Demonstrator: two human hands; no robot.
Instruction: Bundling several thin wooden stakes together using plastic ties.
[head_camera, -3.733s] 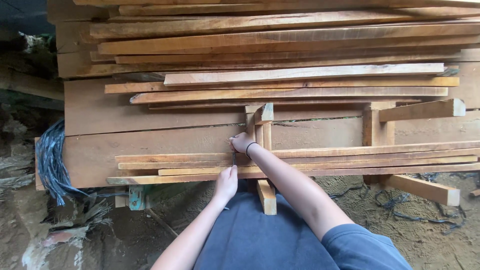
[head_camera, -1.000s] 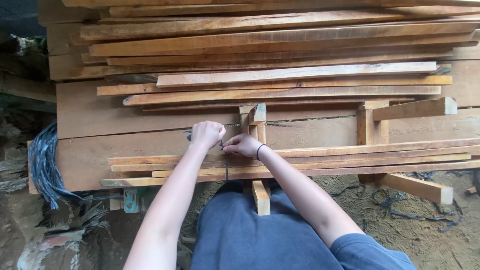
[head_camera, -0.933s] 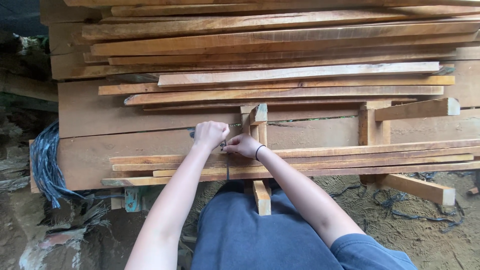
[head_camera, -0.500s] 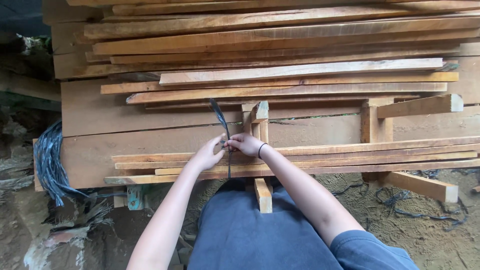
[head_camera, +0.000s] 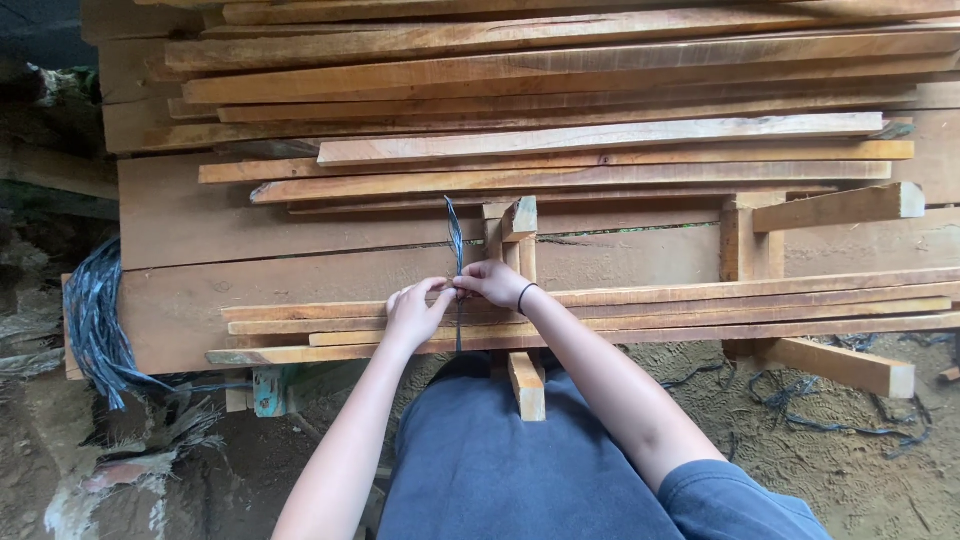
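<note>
Left hand (head_camera: 415, 312) has opened and dropped beside right hand (head_camera: 492, 283), strap (head_camera: 455, 232) upright

Two hands show, the left hand (head_camera: 415, 312) and the right hand (head_camera: 492, 283), meeting at the centre. One dark strap (head_camera: 455, 240) runs up toward twelve o'clock from between them. One black wristband (head_camera: 524, 297) circles the right wrist. One bundle of blue straps (head_camera: 95, 325) lies at nine o'clock. Four thin slats (head_camera: 700, 310) sit in the near bundle under the hands. The boards (head_camera: 560, 90) stacked toward twelve o'clock are too many and too overlapped to count.
</note>
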